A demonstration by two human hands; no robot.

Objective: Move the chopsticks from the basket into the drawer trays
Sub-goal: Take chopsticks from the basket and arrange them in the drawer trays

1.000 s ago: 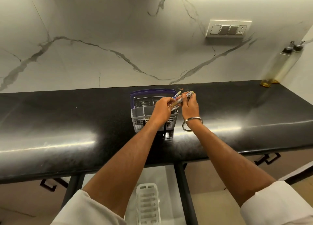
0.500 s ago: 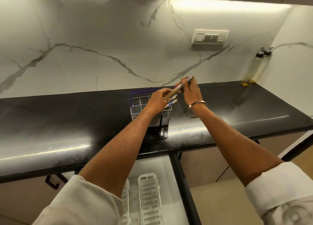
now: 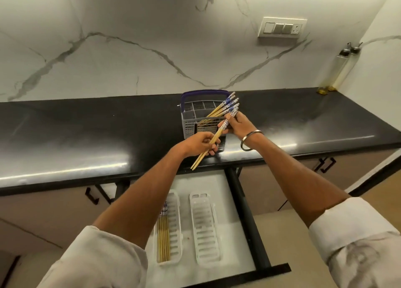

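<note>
- Both hands, left (image 3: pixel 198 145) and right (image 3: pixel 237 126), grip a pair of chopsticks (image 3: pixel 213 139) above the black table (image 3: pixel 86 127).
- More chopsticks lean in the basket (image 3: pixel 192 122); others lie in the left tray (image 3: pixel 173 229) of the open drawer (image 3: pixel 249 222).

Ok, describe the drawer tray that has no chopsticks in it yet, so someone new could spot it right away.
Find the open drawer below the black countertop. Two white slotted trays lie side by side in it. The empty tray is the right one, nearer the drawer's black side rail; the left tray already holds chopsticks along its left edge.
</note>
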